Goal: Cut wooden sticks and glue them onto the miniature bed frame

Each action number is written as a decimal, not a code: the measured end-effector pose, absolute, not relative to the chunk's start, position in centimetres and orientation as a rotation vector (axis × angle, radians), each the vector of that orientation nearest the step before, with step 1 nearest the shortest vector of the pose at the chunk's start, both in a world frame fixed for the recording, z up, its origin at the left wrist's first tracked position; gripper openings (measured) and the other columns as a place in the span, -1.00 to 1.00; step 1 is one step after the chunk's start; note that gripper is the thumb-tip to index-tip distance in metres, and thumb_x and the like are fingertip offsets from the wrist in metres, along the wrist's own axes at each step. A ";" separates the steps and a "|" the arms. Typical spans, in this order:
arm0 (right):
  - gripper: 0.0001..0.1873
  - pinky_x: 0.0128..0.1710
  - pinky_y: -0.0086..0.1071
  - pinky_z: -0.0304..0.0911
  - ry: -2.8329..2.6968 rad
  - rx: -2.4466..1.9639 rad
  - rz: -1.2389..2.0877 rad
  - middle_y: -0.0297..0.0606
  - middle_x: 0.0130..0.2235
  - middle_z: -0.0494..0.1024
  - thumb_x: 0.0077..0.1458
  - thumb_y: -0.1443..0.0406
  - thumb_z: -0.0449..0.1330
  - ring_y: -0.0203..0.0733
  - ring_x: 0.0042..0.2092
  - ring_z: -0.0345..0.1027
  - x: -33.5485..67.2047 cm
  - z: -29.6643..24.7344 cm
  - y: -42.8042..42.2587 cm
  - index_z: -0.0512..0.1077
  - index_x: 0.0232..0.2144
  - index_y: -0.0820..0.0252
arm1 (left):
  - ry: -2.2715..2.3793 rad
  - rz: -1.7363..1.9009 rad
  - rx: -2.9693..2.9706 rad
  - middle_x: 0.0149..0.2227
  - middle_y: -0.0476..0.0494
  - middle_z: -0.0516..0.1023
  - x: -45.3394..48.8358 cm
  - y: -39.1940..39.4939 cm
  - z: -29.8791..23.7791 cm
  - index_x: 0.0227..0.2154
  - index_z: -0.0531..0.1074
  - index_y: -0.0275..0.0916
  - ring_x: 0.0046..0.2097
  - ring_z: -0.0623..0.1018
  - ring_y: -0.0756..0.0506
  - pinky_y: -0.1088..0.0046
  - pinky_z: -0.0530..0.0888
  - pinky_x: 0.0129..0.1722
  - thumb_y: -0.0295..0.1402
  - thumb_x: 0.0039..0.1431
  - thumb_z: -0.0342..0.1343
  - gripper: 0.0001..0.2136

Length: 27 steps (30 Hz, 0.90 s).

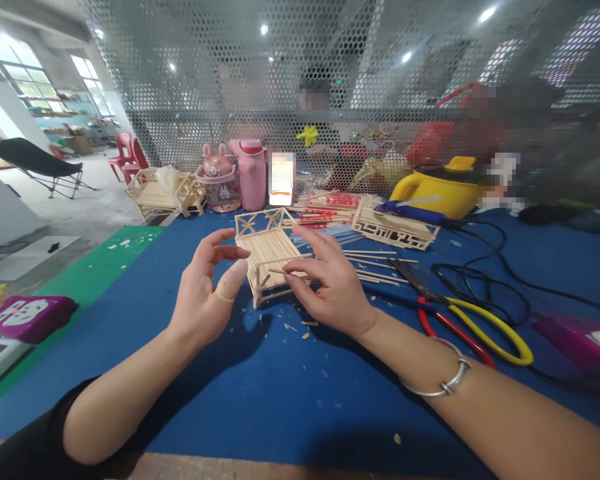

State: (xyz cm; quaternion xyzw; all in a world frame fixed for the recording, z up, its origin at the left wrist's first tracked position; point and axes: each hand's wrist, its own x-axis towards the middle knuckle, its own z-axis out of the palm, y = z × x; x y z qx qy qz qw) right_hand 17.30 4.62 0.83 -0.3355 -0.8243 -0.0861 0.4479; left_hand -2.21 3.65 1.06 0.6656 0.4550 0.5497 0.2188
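Note:
A small model bed (267, 250) built of thin wooden sticks stands on the blue mat, between my two hands. My right hand (333, 283) pinches a short wooden stick (279, 271) between thumb and fingertips, over the near rail of the bed. My left hand (205, 287) is open at the bed's left side, its fingers curved and apart, with a band of tape around the thumb. Nothing shows in its grasp. Whether the left fingertips touch the frame, I cannot tell. Loose long sticks (380, 275) lie to the right of the bed.
Red-handled pliers (453, 327) and yellow-handled scissors (500, 333) lie at right near black cables (485, 250). Behind stand a second stick model (395, 227), a yellow pot (443, 190), a lit phone (281, 179), a pink jug (253, 177) and another stick model (165, 193).

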 end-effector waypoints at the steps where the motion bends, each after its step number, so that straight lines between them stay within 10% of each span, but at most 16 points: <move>1: -0.85 0.07 -0.04 0.12 -2.024 -0.812 -0.224 -0.11 0.11 0.31 0.05 0.34 0.10 -0.03 0.12 0.17 17.4 1.0 4.5 0.48 -0.39 0.17 | 1.249 1.584 1.831 -0.23 -0.12 0.49 -2.3 3.5 1.1 -0.01 0.23 -0.19 -0.16 0.47 -0.12 0.25 0.36 -0.08 -0.14 0.10 0.02 -0.58; 6: -0.87 0.06 -0.08 0.12 -2.144 -0.754 -0.334 -0.13 0.09 0.33 0.08 0.33 0.11 -0.04 0.11 0.16 18.6 3.3 3.6 0.47 -0.33 0.16 | 1.078 1.912 1.968 -0.30 -0.03 0.38 -1.9 1.2 1.5 -0.23 0.33 -0.12 -0.26 0.39 -0.06 0.36 0.35 -0.17 -0.26 0.13 0.03 -0.84; 19: -0.84 0.01 -0.14 0.18 -2.317 -0.931 -0.345 -0.18 -0.02 0.47 0.14 0.34 0.07 -0.13 0.02 0.27 22.2 3.7 -2.2 0.45 -0.27 0.13 | 0.990 0.854 2.141 -0.39 -0.04 0.55 3.5 -0.6 2.9 -0.39 0.51 -0.19 -0.34 0.48 -0.06 0.45 0.37 -0.32 -0.34 0.13 0.01 -0.83; 23: -0.38 0.02 -0.05 0.17 -2.083 -1.581 -0.130 0.02 0.11 0.32 0.04 0.07 0.13 0.05 0.12 0.19 25.0 2.0 -2.3 0.20 0.09 0.24 | 0.991 0.790 2.103 -0.50 -0.03 0.49 4.8 -0.1 2.7 -0.44 0.49 -0.24 -0.44 0.42 -0.04 0.47 0.31 -0.43 -0.29 0.13 -0.04 -0.77; 27: -0.20 -0.05 -0.01 0.16 -2.136 -2.012 0.044 0.09 0.01 0.36 -0.23 -0.12 0.22 0.21 0.04 0.22 26.5 1.0 -3.2 0.31 -0.03 0.28 | 1.001 0.832 2.066 -0.47 -0.06 0.49 5.0 -0.5 1.5 -0.41 0.48 -0.25 -0.42 0.41 -0.05 0.46 0.31 -0.40 -0.27 0.14 -0.05 -0.76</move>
